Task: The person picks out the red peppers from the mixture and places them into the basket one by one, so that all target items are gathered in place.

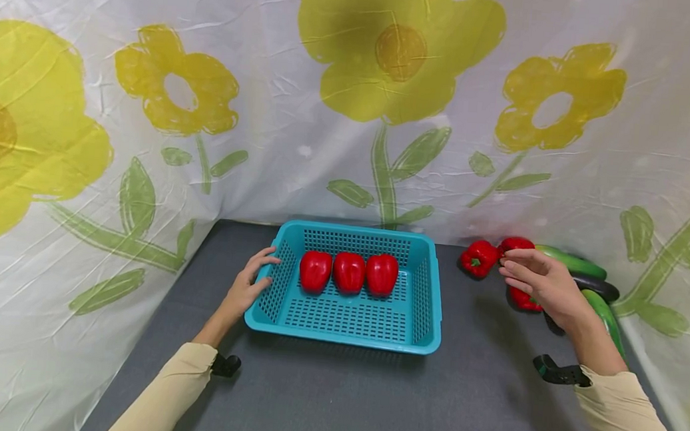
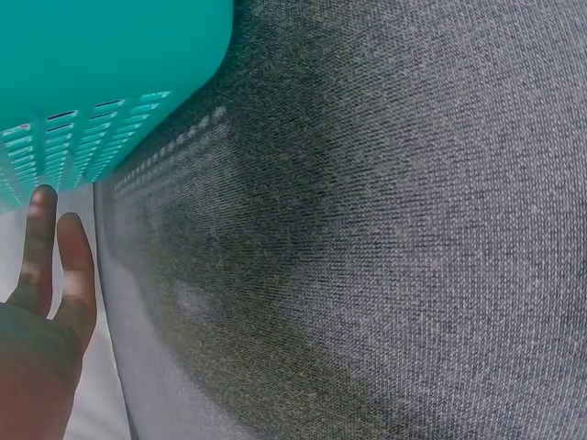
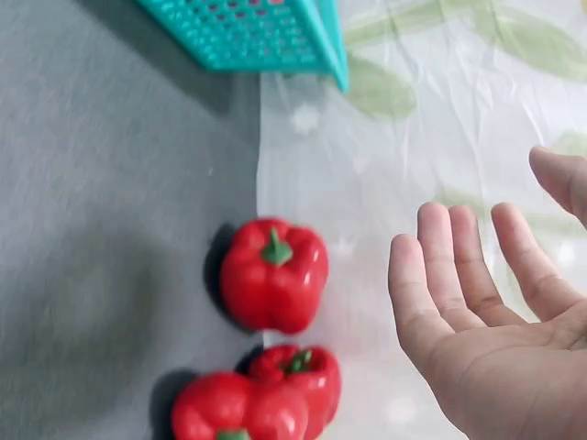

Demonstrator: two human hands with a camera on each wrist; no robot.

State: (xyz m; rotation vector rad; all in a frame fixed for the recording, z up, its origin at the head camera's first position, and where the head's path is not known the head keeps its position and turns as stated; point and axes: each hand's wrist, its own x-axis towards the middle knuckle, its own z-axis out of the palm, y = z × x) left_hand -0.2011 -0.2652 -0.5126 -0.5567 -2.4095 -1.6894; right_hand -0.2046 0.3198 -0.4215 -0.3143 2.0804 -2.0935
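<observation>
My left hand [image 1: 248, 285] rests at the left side of a blue-green plastic basket [image 1: 342, 341]; thumb and fingertips overlap its rim in the head view. Seen from the left wrist, two straight fingers [image 2: 77, 266] reach up beside the slotted outer wall. Three red bell peppers [image 1: 349, 273] lie in a row inside the basket. My right hand [image 1: 547, 286] hovers over the vegetables at the right, fingers apart and nothing held. Close to it are a red bell pepper [image 3: 273, 275] with a green stem and another two red peppers [image 1: 517, 243], partly covered by the hand in the head view.
Beyond the right hand lie green cucumber-like vegetables [image 1: 576, 262] and a dark eggplant [image 1: 597, 286], partly hidden by the hand and forearm. A dark grey cloth [image 1: 332, 401] covers the table. A white sheet with yellow flowers [image 1: 264, 170] hangs behind and at both sides.
</observation>
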